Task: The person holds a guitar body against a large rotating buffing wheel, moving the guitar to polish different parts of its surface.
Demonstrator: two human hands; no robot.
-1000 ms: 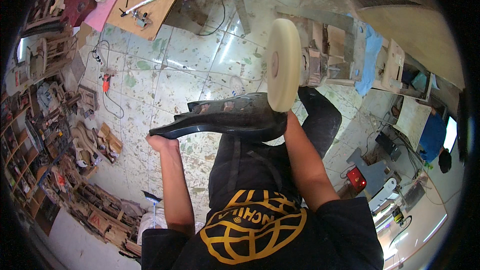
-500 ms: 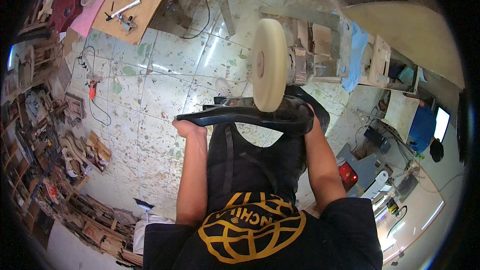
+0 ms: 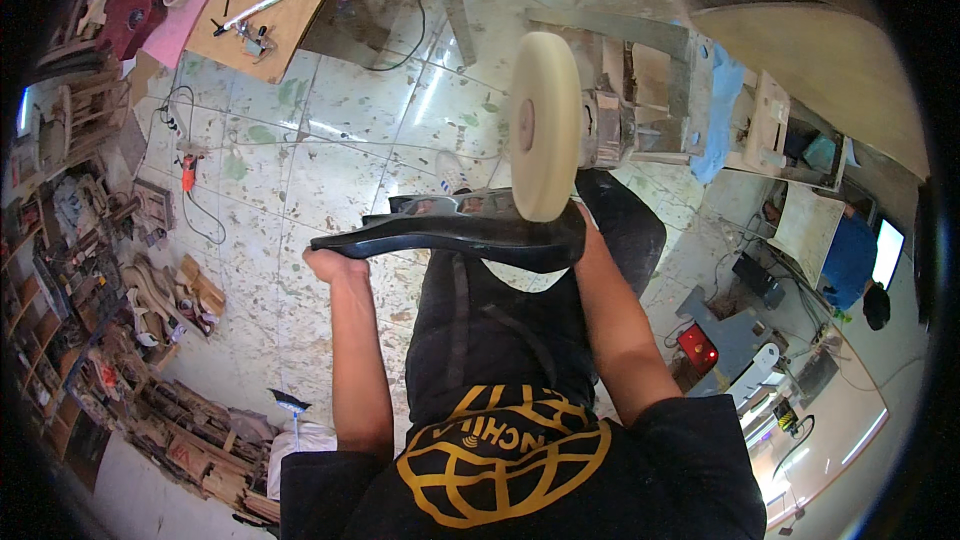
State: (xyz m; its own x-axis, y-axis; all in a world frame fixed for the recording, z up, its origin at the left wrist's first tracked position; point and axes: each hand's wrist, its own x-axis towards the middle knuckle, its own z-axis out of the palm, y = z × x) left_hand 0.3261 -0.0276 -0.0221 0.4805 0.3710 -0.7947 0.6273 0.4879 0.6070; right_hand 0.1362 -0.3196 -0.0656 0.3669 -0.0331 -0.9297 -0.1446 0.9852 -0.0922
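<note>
A glossy black guitar body [image 3: 450,238], held flat and crosswise, lies under a cream buffing wheel [image 3: 548,120], whose lower edge meets or overlaps its right part; contact is unclear. My left hand [image 3: 335,265] grips the piece's narrow left tip from below, fingers mostly hidden beneath it. My right hand [image 3: 587,232] is wrapped at the right end, largely hidden by the piece. The wheel is mounted on a machine frame [image 3: 640,130].
A plywood bench [image 3: 280,15] with tools is at upper left. An orange power tool [image 3: 188,172] lies on the floor. Cluttered shelves [image 3: 40,360] line the left. A co-worker [image 3: 848,255] is at right, near a screen [image 3: 887,252]. A blue cloth [image 3: 715,120] hangs beside the machine.
The black body went right under the wheel, then back left by now, both hands moving with it. The view has shifted slightly.
</note>
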